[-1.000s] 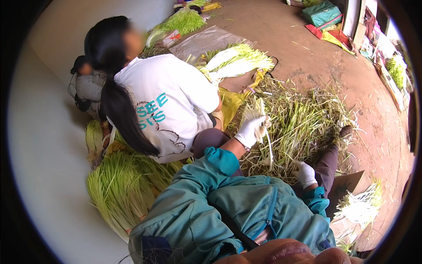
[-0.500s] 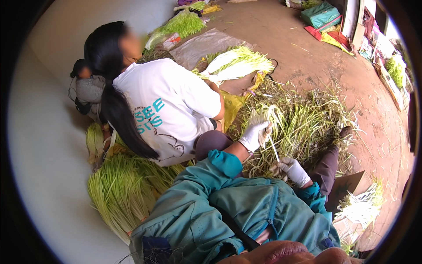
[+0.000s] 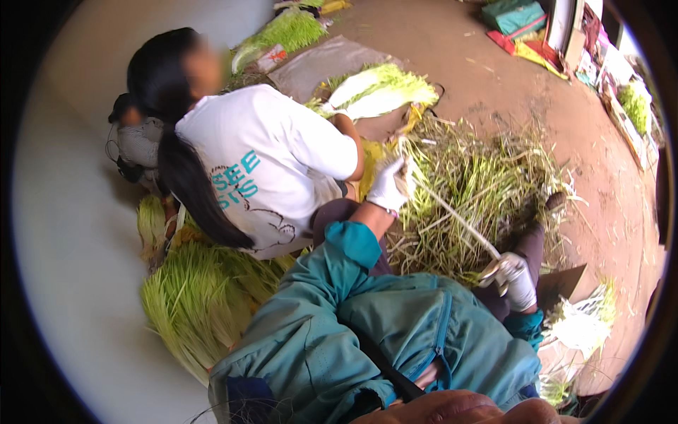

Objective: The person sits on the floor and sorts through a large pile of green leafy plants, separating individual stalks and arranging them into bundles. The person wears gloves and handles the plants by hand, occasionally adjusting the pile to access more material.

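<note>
A thin, pale stalk [image 3: 462, 223] between the two hands, above the litter pile [image 3: 487, 177]. Runs slantwise, nearly straight, with the long axis from upper left, by the left hand [image 3: 388, 189], to lower right, at the right hand [image 3: 514, 281]. From the left hand, lies rightward and back toward the body; from the right hand, leftward and away from the body. Meets the right fingers at the near end, so nearer to the right hand there; closest to the left hand at the far end. Cannot tell whether the far end is gripped or merely hanging loose.

Right hand, gloved in white: fingers curled and closed on the stalk's end. Left hand, also gloved: closed around a small pale tuft [image 3: 405, 164], held up over the pile's left edge.

Beyond the pile, to the left, a co-worker in a white shirt [image 3: 261, 162], with a pale bundle [image 3: 392, 88] in front. Behind the co-worker, green stalks [image 3: 205, 304] along the wall. Past the right hand, cardboard [image 3: 568, 283] and a white-stemmed bunch [image 3: 579, 325].
</note>
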Demonstrator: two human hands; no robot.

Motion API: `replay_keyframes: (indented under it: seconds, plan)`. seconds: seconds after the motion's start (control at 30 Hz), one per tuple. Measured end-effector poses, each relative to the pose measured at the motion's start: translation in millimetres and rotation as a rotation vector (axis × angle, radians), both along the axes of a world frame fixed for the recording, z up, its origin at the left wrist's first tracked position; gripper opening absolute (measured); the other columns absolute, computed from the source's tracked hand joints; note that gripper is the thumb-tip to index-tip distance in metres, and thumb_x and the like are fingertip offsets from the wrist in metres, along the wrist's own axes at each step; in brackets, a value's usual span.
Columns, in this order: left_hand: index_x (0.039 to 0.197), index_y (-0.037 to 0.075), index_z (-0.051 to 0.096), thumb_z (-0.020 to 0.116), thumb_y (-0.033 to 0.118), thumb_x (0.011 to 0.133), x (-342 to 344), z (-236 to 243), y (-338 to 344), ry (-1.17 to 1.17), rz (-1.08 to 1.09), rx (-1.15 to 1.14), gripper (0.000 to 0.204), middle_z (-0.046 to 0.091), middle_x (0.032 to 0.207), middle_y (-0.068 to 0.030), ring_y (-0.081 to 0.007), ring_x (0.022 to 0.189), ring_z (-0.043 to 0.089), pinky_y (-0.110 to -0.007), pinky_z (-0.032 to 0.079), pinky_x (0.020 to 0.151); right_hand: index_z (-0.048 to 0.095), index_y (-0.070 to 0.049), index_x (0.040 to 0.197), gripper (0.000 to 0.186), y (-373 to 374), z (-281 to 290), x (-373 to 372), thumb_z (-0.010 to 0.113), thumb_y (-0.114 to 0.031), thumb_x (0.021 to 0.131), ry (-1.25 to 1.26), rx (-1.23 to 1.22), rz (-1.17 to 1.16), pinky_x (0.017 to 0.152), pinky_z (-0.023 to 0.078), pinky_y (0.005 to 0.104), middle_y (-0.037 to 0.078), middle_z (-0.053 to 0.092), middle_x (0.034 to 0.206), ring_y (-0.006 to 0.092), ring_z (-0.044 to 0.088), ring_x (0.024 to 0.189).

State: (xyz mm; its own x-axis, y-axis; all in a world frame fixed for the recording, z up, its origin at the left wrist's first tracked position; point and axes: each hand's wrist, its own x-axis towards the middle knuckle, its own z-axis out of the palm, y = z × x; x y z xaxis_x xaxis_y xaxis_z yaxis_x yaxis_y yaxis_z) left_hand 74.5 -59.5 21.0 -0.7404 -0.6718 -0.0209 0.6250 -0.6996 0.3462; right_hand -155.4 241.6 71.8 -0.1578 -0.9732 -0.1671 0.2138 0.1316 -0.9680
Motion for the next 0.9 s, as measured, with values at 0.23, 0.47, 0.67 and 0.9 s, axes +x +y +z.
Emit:
replay_keyframes:
  seconds: [0.23, 0.47, 0.67, 0.9]
  plan:
    - [0.093, 0.012, 0.061, 0.049, 0.029, 0.096, 5, 19, 8, -0.101, 0.117, 0.098, 0.021, 0.057, 0.069, 0.0009, -0.0121, 0.054, 0.055, -0.029, 0.045, 0.047, 0.058, 0.001, 0.104, 0.035, 20, -13, -74, 0.049, -0.032, 0.096, -0.157, -0.203, -0.588, 0.071, 0.054, 0.0390, 0.002, 0.049, 0.062, 0.0164, 0.058, 0.062]
    - [0.099, 0.007, 0.060, 0.047, 0.024, 0.097, 6, 10, 4, -0.031, 0.070, 0.075, 0.021, 0.061, 0.078, -0.0030, -0.0144, 0.061, 0.059, -0.029, 0.051, 0.056, 0.059, -0.001, 0.119, 0.033, -15, -17, -20, 0.051, -0.022, 0.094, 0.159, 0.177, -0.195, 0.052, 0.044, 0.0173, -0.002, 0.057, 0.066, 0.0061, 0.053, 0.055]
    - [0.098, 0.007, 0.060, 0.055, 0.018, 0.093, -3, 15, 9, -0.142, 0.069, 0.166, 0.013, 0.063, 0.076, -0.0007, -0.0119, 0.059, 0.059, -0.024, 0.049, 0.051, 0.068, -0.008, 0.100, 0.021, -11, -73, 7, 0.064, -0.015, 0.081, 0.953, 0.427, 0.189, 0.078, 0.051, 0.0330, 0.012, 0.066, 0.100, 0.0268, 0.065, 0.089]
    - [0.108, 0.007, 0.060, 0.049, 0.024, 0.096, 0, 1, 16, -0.022, -0.140, 0.148, 0.023, 0.064, 0.076, -0.0026, -0.0136, 0.061, 0.061, -0.027, 0.049, 0.052, 0.063, -0.005, 0.117, 0.027, -52, -2, 48, 0.061, -0.012, 0.091, 0.078, 0.188, 0.219, 0.072, 0.051, 0.0236, 0.000, 0.063, 0.095, 0.0071, 0.056, 0.081]
